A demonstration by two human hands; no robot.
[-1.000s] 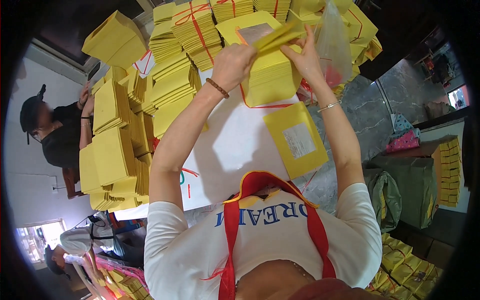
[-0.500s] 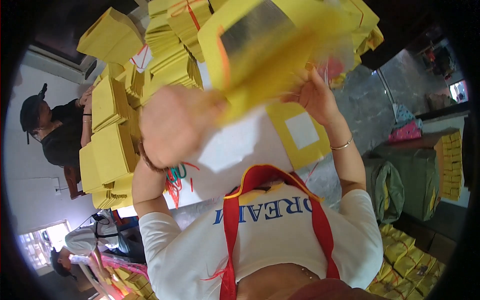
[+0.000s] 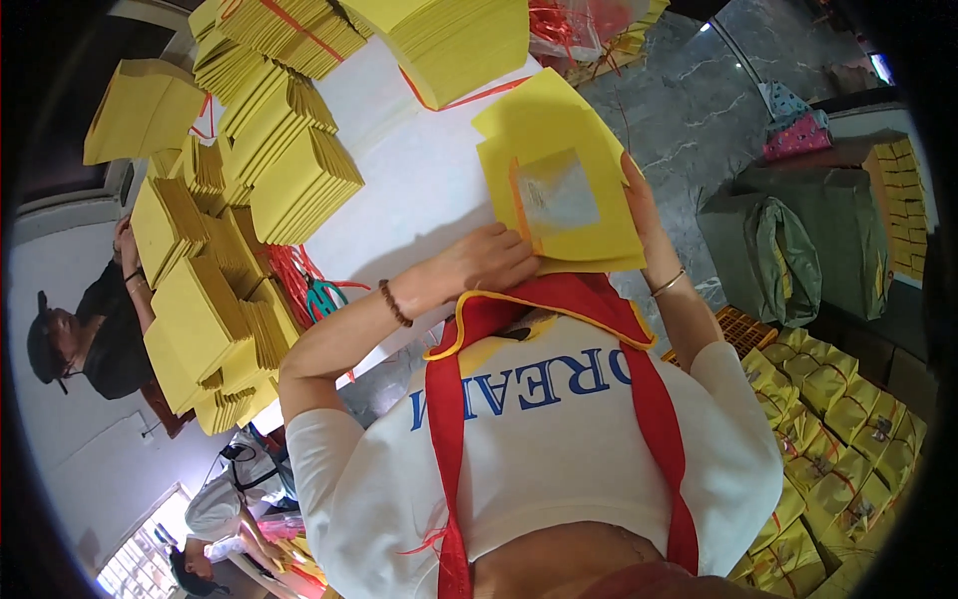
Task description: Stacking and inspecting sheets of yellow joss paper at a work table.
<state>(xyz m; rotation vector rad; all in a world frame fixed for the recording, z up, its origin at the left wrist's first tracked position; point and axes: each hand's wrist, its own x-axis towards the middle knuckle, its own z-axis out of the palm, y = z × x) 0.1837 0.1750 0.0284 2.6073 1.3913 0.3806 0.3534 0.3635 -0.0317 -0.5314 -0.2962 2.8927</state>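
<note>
Yellow paper [image 3: 611,190]: right grip [image 3: 649,222] at edge, hold unclear.

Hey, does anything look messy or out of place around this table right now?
Mildly, yes: red strings lie in a loose tangle by a teal-handled tool, untidy beside the stacked yellow packets. The packet with the silvery patch shows no obvious damage.

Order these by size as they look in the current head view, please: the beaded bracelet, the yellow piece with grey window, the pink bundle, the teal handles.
Largest: yellow piece with grey window
Next: pink bundle
Smallest: teal handles and beaded bracelet, too alike to rank
</note>
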